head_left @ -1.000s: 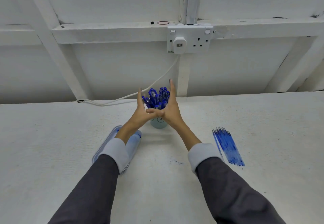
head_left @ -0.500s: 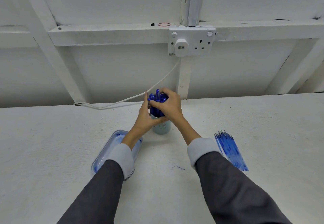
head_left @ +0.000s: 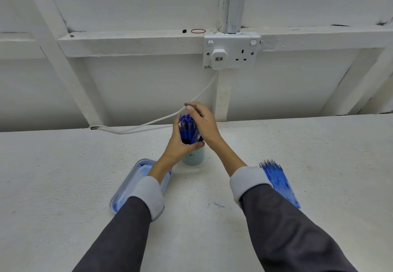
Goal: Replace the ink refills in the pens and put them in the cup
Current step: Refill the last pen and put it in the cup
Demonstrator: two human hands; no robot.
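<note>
Pens (head_left: pixel 188 130) stand in cup (head_left: pixel 194 159) mid-table (head_left: pixel 63 186), below wall socket (head_left: pixel 231 51). Left hand (head_left: pixel 178 146) grips them; right hand (head_left: pixel 205 125) arches over, hold unclear. Refills (head_left: pixel 278 182) lie right, tray (head_left: pixel 131 184) left.

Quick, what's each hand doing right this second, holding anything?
Left hand: curled round the pens standing in the cup, gripping them.
Right hand: fingers bent over the pens' tops; whether it grips any cannot be told.
</note>
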